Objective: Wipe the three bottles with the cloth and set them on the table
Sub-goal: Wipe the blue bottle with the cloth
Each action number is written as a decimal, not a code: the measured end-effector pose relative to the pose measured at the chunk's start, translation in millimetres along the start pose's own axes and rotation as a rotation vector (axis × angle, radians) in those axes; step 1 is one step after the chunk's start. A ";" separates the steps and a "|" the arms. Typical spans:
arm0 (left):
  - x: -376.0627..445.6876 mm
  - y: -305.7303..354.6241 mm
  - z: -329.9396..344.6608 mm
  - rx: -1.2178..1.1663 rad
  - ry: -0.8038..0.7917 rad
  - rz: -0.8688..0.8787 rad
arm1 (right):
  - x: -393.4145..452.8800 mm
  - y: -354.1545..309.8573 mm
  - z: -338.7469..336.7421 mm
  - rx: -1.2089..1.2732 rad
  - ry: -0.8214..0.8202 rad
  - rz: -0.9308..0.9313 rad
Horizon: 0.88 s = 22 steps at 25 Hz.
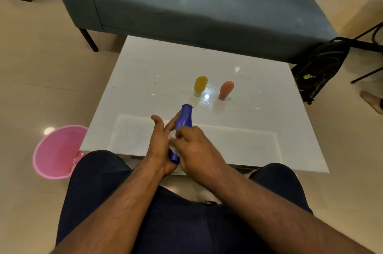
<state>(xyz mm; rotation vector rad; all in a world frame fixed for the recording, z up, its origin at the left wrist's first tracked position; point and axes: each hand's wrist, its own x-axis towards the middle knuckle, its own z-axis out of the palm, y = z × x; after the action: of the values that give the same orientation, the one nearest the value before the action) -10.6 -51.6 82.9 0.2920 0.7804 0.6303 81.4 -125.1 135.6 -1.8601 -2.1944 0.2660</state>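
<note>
A blue bottle (185,118) is held tilted above the near edge of the white table (145,67), its far end pointing away from me. My left hand (160,146) grips its lower part from the left. My right hand (196,148) presses a white cloth (172,139) against the bottle's middle; most of the cloth is hidden between my hands. A yellow bottle (200,85) and an orange bottle (226,90) stand on their caps near the table's centre, side by side and apart.
A pink bucket (56,151) stands on the floor left of the table's near corner. A blue sofa (186,5) runs along the far side. A black backpack (321,67) leans at the right, with a person's foot (371,100) beyond it. My knees are under the near edge.
</note>
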 end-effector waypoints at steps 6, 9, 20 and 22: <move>2.5 -1.6 -0.8 -0.031 0.005 -0.012 | 23.9 16.4 -1.9 0.040 0.106 0.145; 1.3 2.5 -1.7 -0.015 0.012 0.003 | 5.7 -3.6 8.7 0.007 0.028 0.040; -0.1 4.5 0.7 -0.030 0.060 -0.080 | -7.1 -7.5 9.0 0.082 0.054 0.033; 2.6 4.2 0.8 -0.049 0.097 -0.048 | -19.0 -5.4 4.9 0.143 0.066 0.028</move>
<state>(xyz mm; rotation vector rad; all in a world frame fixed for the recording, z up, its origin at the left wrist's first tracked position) -10.3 -46.8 84.0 0.1988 0.8610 0.6206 77.7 -144.6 131.1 -1.7977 -2.0503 0.3528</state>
